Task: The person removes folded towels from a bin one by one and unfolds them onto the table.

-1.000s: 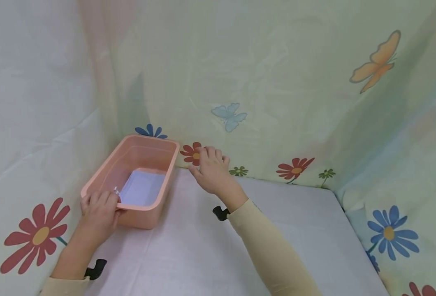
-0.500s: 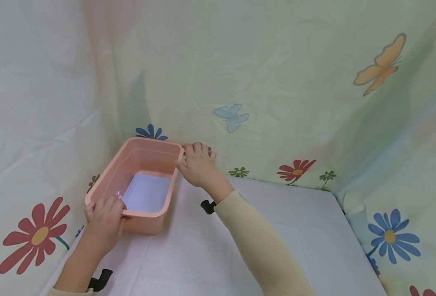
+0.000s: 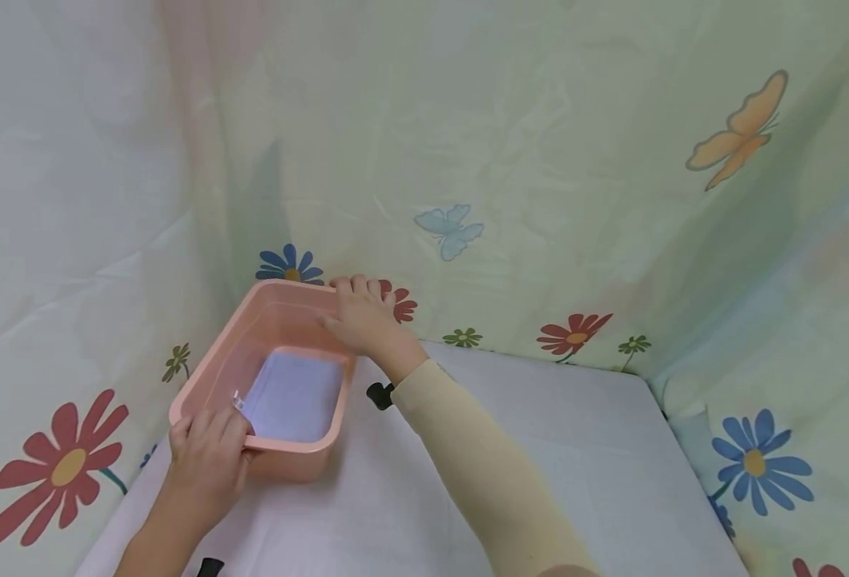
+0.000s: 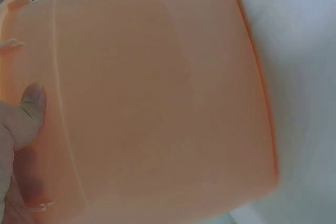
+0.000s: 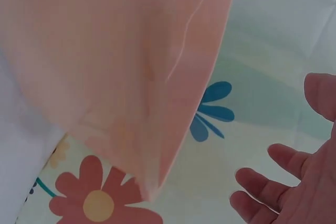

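A peach-pink plastic tub (image 3: 291,465) stands at the left of the white-covered table. My left hand (image 3: 207,465) grips its near rim, fingers over the top and the thumb (image 4: 32,100) against the outer wall in the left wrist view. At the tub's far right corner is my right hand (image 3: 368,320), overlapping the rim in the head view. The right wrist view has its fingers (image 5: 262,187) spread beside the tub wall. Inside, a pale lilac flat rectangle (image 3: 298,397) covers the bottom, with a small shiny whitish bit (image 3: 239,400) beside my left fingers.
Cloth walls printed with flowers and butterflies, such as an orange butterfly (image 3: 740,132), enclose the table (image 3: 540,433) at the left, back and right. Black pieces (image 3: 380,395) sit at both wrists.
My right hand has moved left to the tub's far right corner. The tub has shifted slightly nearer and to the right, my left hand still gripping its rim.
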A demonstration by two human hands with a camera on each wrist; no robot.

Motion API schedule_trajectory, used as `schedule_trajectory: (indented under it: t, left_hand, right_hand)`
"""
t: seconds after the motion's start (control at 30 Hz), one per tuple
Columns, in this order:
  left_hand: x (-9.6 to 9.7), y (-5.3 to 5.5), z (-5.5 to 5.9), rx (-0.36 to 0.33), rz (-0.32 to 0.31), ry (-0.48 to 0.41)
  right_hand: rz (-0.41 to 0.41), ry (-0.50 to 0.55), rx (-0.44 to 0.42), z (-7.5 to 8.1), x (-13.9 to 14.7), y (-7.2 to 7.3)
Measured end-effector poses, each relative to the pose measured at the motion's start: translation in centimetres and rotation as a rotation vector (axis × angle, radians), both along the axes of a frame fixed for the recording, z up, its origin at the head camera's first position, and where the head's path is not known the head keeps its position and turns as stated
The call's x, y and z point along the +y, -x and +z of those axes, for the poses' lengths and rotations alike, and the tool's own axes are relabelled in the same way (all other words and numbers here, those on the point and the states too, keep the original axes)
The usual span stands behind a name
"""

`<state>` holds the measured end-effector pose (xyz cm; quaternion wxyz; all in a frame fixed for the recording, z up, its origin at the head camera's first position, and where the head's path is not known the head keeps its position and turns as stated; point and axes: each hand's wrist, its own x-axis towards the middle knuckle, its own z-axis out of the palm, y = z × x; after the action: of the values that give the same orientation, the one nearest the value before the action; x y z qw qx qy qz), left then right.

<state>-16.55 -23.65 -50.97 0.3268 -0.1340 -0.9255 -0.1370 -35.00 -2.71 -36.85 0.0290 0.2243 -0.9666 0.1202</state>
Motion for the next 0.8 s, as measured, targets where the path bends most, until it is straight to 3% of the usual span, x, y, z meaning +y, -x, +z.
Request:
schedule_trajectory:
  t: [0.3, 0.63, 0.8]
  left_hand:
    - [0.9, -1.7, 0.4, -0.042, 0.018, 0.018]
    - [1.7, -2.9, 0.5, 0.003, -0.015, -0.002]
    - [2.7, -3.3, 0.6, -0.030, 0.004, 0.011]
  right_hand:
    - [-0.024, -0.033, -0.070, -0.2, -2.9, 0.6]
    - [-0.002, -0.093, -0.091, -0.8, -4.9, 0.9]
    - [0.001, -0.122, -0.075, -1.5, -5.6, 1.2]
